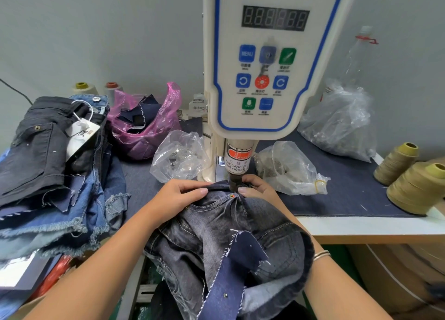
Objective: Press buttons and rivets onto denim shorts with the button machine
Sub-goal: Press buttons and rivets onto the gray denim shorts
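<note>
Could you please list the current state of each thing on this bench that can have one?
Display: unlit, no digits showing.
Denim shorts: bunched, top edge under the press head.
Left hand: gripping the shorts' edge.
Right hand: pinching the fabric beside the press head.
Pink bag: open, holding dark fabric scraps.
Plastic bottle: upright, looks empty.
Stack of shorts: piled, top pair tagged.
</note>
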`<state>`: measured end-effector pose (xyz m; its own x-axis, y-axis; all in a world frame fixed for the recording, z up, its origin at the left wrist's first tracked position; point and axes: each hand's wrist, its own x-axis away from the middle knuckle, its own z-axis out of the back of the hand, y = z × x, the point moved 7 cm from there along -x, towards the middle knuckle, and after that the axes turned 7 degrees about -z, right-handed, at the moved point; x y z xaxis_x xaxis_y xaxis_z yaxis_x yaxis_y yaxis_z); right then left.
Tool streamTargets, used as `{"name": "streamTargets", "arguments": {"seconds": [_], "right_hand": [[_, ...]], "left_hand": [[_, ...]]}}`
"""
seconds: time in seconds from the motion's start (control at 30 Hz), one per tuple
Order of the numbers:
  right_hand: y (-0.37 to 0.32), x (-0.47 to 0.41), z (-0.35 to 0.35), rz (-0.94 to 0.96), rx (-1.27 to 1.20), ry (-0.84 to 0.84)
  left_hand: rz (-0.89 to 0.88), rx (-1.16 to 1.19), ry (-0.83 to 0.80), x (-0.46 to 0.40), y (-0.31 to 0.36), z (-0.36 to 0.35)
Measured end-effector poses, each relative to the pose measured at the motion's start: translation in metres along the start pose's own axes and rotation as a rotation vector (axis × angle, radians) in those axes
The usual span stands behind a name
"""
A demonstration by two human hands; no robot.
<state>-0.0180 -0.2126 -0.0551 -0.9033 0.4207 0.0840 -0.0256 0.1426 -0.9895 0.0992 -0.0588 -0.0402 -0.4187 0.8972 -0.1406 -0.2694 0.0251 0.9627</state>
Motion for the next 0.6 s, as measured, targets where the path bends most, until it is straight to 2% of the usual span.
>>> {"name": "streamTargets", "arguments": {"seconds": [0.3,0.47,0.6], "right_hand": [[-0.009,0.003,-0.001,-0.006,0.108,-0.007],[-0.022,0.013,-0.006,-0.139,0.232,-0.051],[-0.015,0.046,-0.013,-0.294,-0.078,-0.204]], "left_hand": [[0.036,-0.095,0.008,0.000,-0.002,0.006],[0.073,-0.120,-0.087,0.005,0.008,0.000],[0.127,-0.059,-0.214,0.012,0.015,-0.020]]}}
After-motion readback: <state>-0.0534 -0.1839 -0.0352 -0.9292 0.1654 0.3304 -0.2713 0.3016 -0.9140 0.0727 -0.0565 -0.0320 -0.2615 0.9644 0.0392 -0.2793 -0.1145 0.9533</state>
